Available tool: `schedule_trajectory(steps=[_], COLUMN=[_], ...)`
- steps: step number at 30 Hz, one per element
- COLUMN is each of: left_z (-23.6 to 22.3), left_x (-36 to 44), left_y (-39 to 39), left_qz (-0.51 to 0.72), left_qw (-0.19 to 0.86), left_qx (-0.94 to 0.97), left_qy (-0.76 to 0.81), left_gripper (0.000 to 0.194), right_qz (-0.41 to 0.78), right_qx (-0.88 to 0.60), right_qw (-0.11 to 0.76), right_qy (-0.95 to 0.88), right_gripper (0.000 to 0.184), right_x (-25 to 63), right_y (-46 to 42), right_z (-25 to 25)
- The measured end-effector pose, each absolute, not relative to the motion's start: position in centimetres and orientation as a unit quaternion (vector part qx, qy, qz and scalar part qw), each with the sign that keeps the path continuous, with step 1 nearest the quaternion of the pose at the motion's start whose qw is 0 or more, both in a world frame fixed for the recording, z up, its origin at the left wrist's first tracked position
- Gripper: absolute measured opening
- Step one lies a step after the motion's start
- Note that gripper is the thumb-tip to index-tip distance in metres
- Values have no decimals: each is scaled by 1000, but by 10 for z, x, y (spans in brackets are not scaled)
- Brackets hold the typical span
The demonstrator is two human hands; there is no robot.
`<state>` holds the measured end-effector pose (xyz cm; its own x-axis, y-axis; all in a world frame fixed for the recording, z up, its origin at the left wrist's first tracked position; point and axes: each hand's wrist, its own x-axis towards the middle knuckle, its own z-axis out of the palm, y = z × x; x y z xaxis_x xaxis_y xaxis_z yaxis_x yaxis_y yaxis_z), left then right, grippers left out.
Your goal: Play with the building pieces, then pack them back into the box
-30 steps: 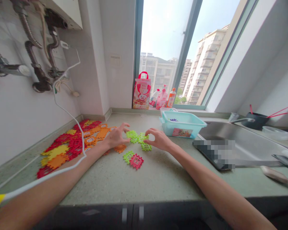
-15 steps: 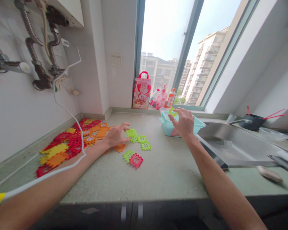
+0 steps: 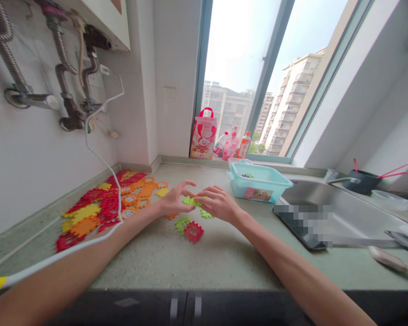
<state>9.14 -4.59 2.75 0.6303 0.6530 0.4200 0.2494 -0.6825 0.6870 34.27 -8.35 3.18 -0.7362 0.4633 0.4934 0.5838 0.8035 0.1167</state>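
My left hand (image 3: 177,199) hovers beside the lime-green interlocking plastic tiles (image 3: 188,200), thumb and fingers apart with nothing between them. Close by on the right, my right hand (image 3: 219,203) reaches over the same group, its fingertips pinching a lime-green tile (image 3: 199,198). The fingers hide much of that tile, so whether it touches those below is unclear. Another green tile (image 3: 206,213) shows under the right hand. Nearer the counter edge, a red window-frame tile (image 3: 193,232) lies against a green tile (image 3: 181,225).
Red, orange and yellow tiles (image 3: 85,213) spread over the counter's left side, with a white cable (image 3: 104,233) across my left arm. A turquoise basket (image 3: 258,181) holding small pieces stands beside the sink (image 3: 353,217). A black flat object (image 3: 301,228) lies at the sink's edge.
My right hand has come from above the turquoise basket, leftward and down to the green tiles, bringing a green tile. My left hand has stayed near them. The view has shifted slightly.
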Motion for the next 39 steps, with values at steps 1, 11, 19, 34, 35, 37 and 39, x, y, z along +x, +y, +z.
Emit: schedule_trajectory(steps=[1, 11, 19, 34, 35, 37, 39], left_z=[27, 24, 27, 22, 24, 27, 31], left_x=[91, 78, 77, 74, 74, 75, 74], left_y=[-46, -29, -32, -28, -30, -32, -34], left_qz=[328, 237, 197, 185, 187, 191, 200], left_qw=[291, 41, 9, 35, 36, 38, 36], left_qx=[860, 925, 948, 938, 937, 934, 929], left_qy=[263, 294, 250, 290, 292, 300, 309], left_gripper=[75, 28, 35, 29, 27, 26, 29], right_qz=[-134, -297, -260, 74, 71, 65, 61], right_qx=[-280, -532, -566, -384, -389, -395, -396], right_qw=[227, 489, 452, 226, 227, 232, 239], right_qy=[-923, -624, -638, -892, -890, -887, -884], right_gripper=[28, 32, 51, 37, 38, 37, 31], right_x=[346, 467, 469, 378, 383, 389, 392], right_y=[-83, -65, -53, -51, -49, -46, -45], right_z=[35, 77, 69, 3, 3, 4, 3])
